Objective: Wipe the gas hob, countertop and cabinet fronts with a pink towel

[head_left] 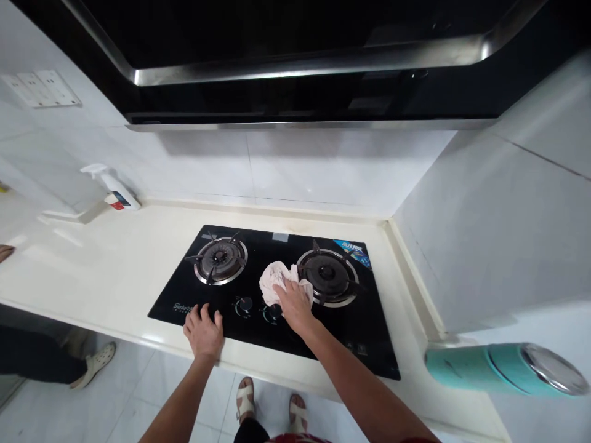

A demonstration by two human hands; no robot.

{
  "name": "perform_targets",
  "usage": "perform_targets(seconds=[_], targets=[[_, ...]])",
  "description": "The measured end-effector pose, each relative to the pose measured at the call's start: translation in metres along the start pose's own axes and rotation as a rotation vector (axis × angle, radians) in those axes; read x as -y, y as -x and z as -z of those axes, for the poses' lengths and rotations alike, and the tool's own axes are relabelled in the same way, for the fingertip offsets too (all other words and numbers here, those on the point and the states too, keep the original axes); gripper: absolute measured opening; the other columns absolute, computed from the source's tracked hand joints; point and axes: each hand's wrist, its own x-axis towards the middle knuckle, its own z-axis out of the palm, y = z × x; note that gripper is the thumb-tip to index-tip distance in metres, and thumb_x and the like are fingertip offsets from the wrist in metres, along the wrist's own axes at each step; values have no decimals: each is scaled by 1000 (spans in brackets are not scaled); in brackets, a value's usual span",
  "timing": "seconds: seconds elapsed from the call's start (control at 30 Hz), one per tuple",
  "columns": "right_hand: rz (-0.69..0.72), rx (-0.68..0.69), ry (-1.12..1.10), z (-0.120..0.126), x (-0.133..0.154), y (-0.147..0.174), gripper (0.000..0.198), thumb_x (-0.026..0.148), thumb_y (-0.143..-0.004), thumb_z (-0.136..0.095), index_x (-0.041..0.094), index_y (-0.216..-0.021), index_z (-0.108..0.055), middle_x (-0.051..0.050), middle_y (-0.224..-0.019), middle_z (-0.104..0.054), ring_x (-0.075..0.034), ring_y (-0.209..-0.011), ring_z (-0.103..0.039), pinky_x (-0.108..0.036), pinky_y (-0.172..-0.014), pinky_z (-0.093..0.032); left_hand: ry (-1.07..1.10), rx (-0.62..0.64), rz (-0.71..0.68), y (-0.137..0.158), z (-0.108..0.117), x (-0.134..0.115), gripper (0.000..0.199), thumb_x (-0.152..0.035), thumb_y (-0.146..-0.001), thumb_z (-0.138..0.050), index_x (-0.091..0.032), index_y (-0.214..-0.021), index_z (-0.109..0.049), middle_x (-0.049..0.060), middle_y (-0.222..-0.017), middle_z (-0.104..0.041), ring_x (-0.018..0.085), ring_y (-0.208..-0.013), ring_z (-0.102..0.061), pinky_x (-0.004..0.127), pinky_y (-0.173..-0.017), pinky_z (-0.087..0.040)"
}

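A black glass gas stove (272, 246) is set into the pale counter, with a left burner (220, 258) and a right burner (327, 274). My right hand (294, 303) grips a crumpled whitish cloth (276, 280) and presses it on the glass between the burners, against the right burner's edge. Just under that hand, the right control knob (276, 311) is partly covered. The left knob (245, 304) shows fully. My left hand (204, 331) rests at the stove's front left edge, fingers spread over the glass and holding nothing.
A white spray bottle (115, 187) stands at the back left of the counter (115, 258). A turquoise flask (480, 366) is at the front right. The black range hood (295, 98) hangs low above. At far left are another person's hand (5, 251) and shoe (98, 364).
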Motion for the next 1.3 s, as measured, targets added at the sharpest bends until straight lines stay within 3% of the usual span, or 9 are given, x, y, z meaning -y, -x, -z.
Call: perform_targets(seconds=[0.17,0.27,0.5,0.77,0.87,1.0,1.07,1.2,1.3], targets=[[48,-5,-12,11,-3,-19,42,26,-99,-52,29,-140,-57,-11,-136,-56,-27,-124,-45,-41,-103,-36,-15,-3,-11,0,-1,1,49,-39,-100,-44,-11,-136,-60,21,-147,-51,37,-141,-39,54,-118,-31],[91,-6,-21,20,-2,-29,42,26,-99,-52,32,-140,-56,-8,-138,-54,-25,-125,-43,-40,-106,-35,-19,-12,-12,-1,-2,2,49,-40,-100,-44,-12,-136,-60,21,-148,-50,36,-142,-38,54,-118,-30],[5,-28,-42,18,-3,0,43,40,-98,-56,31,-140,-56,-14,-130,-56,-31,-121,-47,-41,-93,-43,-18,22,11,-2,4,-2,49,-40,-101,-42,-13,-137,-59,20,-149,-50,36,-143,-37,55,-118,-30],[64,-65,-105,27,-3,-3,38,37,-98,-56,24,-134,-63,-11,-122,-60,-28,-116,-51,-51,-114,-26,-34,39,23,-3,8,-7,48,-39,-101,-41,-13,-136,-59,20,-150,-50,36,-143,-37,55,-116,-31],[125,-64,-160,33,5,-6,37,40,-99,-56,24,-131,-66,-9,-126,-59,-27,-119,-50,-45,-111,-32,-39,35,14,-4,8,-7,49,-40,-101,-40,-11,-136,-60,21,-149,-50,36,-142,-37,55,-117,-30],[174,-86,-239,32,16,-15,32,37,-98,-59,27,-127,-67,-6,-149,-47,-26,-134,-39,-41,-115,-31,-43,41,11,-6,7,-6,50,-39,-100,-41,-11,-136,-60,22,-149,-50,37,-142,-37,56,-116,-31],[142,-91,-277,29,14,-23,31,35,-99,-57,26,-126,-67,-6,-155,-41,-24,-137,-37,-39,-115,-33,-46,42,10,-6,8,-6,50,-39,-100,-41,-11,-137,-59,21,-149,-49,36,-143,-37,56,-117,-31],[38,-56,-321,24,0,-37,29,37,-102,-52,26,-124,-67,-5,-134,-59,-18,-120,-51,-33,-105,-42,-44,36,14,-6,8,-7,50,-40,-100,-40,-11,-137,-58,22,-149,-48,37,-143,-37,56,-117,-31],[-58,-58,-311,18,-5,-30,29,40,-102,-52,27,-124,-66,-5,-127,-61,-18,-118,-54,-32,-100,-45,-38,41,22,-7,7,-8,51,-42,-101,-39,-12,-137,-58,22,-150,-48,37,-144,-35,56,-117,-31]])
